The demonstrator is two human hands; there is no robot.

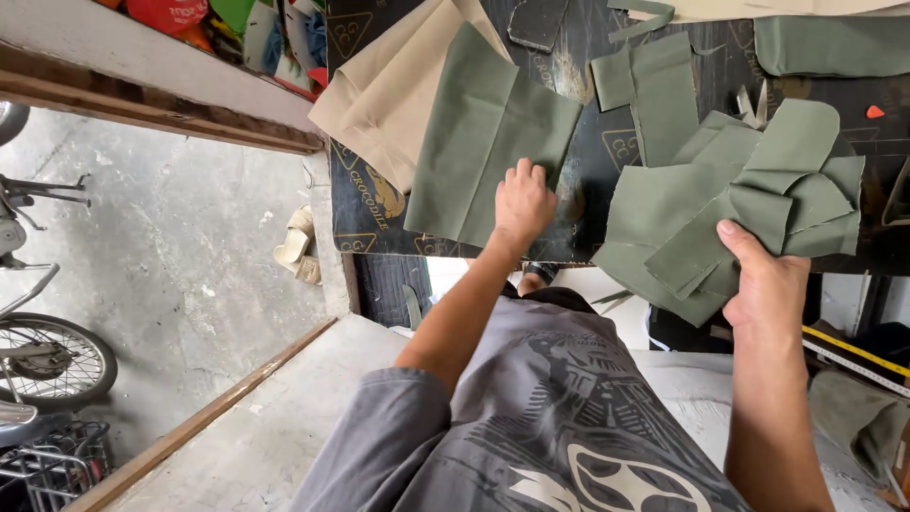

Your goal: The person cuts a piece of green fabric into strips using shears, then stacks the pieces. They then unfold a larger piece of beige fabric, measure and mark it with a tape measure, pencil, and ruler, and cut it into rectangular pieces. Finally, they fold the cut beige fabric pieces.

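Olive-green cut fabric pieces (730, 213) sit fanned on the dark worktable (578, 161), right hand (763, 284) pinching the bunch, left hand (521, 204) pressed flat on a separate folded green panel (474, 142) (most still unsorted, apparently).

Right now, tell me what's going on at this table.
A person leans over a dark work table strewn with cut cloth. The left hand presses flat on a large olive-green fabric panel, which lies over a folded tan piece. The right hand grips a fanned stack of smaller green cut pieces at the table's near edge, thumb on top. More green pieces lie farther back. A yellow measuring tape sits lower right.
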